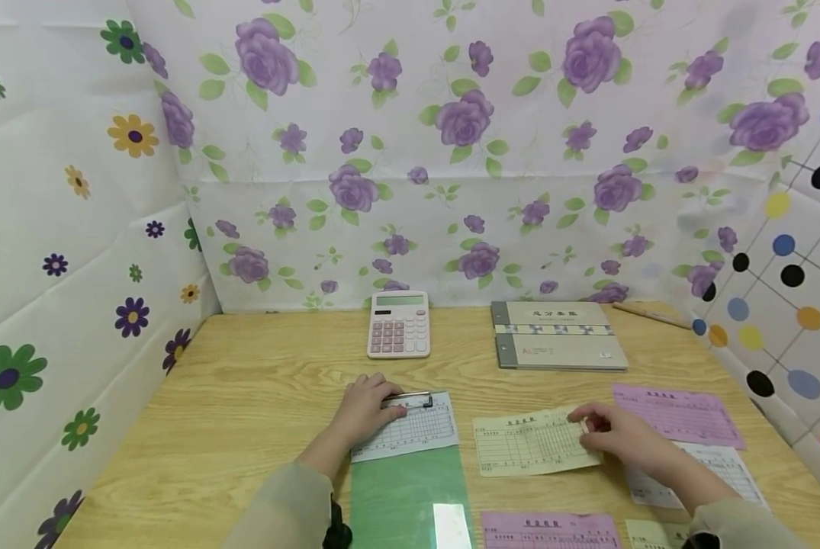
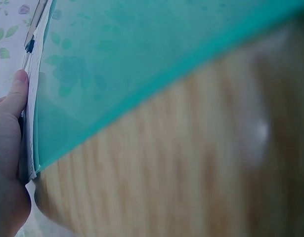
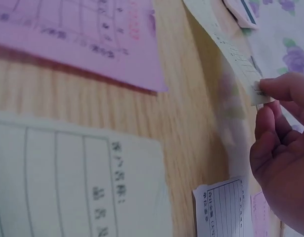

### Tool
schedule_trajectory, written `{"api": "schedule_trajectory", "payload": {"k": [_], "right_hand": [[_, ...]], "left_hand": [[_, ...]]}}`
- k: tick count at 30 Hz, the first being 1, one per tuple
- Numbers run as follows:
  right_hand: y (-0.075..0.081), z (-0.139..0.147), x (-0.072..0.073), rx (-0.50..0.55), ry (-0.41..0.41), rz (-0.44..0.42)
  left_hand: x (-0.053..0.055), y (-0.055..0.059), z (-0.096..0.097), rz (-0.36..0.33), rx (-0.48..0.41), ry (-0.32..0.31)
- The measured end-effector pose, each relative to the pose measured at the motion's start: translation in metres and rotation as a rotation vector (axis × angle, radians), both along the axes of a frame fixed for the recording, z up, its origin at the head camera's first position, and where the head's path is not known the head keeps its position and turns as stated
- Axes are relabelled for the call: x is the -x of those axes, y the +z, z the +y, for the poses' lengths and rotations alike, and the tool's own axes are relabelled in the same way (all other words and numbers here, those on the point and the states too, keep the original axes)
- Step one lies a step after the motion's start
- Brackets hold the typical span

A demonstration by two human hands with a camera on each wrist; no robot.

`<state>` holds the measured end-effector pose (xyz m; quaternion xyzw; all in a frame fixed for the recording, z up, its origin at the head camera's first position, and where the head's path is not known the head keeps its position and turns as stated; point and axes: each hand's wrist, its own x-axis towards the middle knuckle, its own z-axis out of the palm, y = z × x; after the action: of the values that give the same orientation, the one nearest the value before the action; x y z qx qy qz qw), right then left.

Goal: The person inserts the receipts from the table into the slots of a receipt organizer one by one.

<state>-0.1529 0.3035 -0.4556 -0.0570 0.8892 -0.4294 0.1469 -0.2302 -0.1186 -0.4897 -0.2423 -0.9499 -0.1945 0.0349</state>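
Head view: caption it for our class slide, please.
The left hand rests on a green clipboard while the right hand pinches a yellow printed form.

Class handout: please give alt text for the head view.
A right hand pinches a yellow slip beside a green clipboard, which the left hand holds at its clip. Pink slips lie nearby; a calculator and book sit behind.

bright head view, glare on clipboard (image 1: 408, 488), dim wrist views, left one blurred

An office-like workplace, backed by white flower-printed sheeting (image 1: 410, 145): the pale wood-grain tabletop (image 1: 245, 389) carries a white-and-pink calculator (image 1: 399, 325), a beige-and-grey ledger (image 1: 564, 347), a green clipboard (image 1: 399, 488) and ruled pink, yellow and white paper slips (image 1: 529, 446).
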Motion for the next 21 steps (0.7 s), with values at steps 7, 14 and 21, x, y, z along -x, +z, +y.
{"api": "schedule_trajectory", "payload": {"k": [7,14,21], "right_hand": [[-0.001,-0.003,0.003,0.029,-0.057,-0.008],[0.004,-0.006,0.005,0.050,-0.062,-0.009],[0.019,-0.006,0.007,0.098,-0.018,0.023]], "left_hand": [[0.000,0.000,0.000,-0.006,0.001,-0.002],[0.000,0.000,0.001,-0.005,-0.004,0.000],[0.001,-0.001,0.000,0.000,-0.009,-0.002]]}}
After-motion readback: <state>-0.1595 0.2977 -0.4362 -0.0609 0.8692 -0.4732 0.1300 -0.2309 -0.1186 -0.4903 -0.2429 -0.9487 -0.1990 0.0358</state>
